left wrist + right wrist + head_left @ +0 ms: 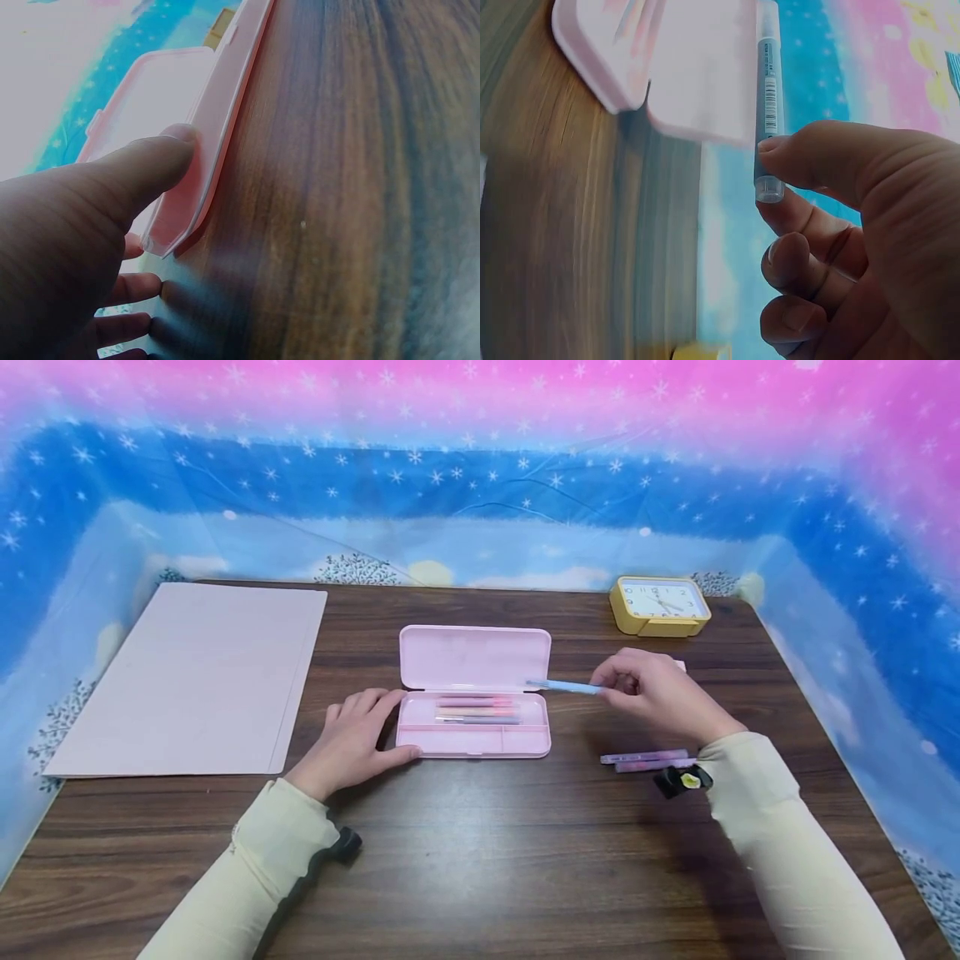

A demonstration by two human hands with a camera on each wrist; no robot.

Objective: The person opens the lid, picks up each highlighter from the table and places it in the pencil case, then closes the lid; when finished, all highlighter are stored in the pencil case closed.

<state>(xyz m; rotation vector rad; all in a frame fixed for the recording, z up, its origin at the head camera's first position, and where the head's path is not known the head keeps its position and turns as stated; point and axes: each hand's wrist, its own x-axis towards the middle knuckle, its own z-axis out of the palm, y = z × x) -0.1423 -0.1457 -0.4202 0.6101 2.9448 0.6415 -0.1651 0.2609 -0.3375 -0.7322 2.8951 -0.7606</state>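
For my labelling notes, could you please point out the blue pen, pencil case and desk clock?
Blue pen (770, 94), right wrist view: barcode on its barrel.
Pencil case (475, 660), head view: open lid's inside.
Desk clock (663, 602), head view: dial.

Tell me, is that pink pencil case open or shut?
Open: the pink pencil case has its lid folded back, and pens show inside.

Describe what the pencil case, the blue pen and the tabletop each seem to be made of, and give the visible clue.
Pencil case: probably rigid plastic, smooth with a soft sheen; moulded walls and dividers show.
Blue pen: likely plastic, smooth; its end looks see-through and shiny.
Tabletop: wood or wood-look laminate; dark streaky grain and a soft glare fit either.
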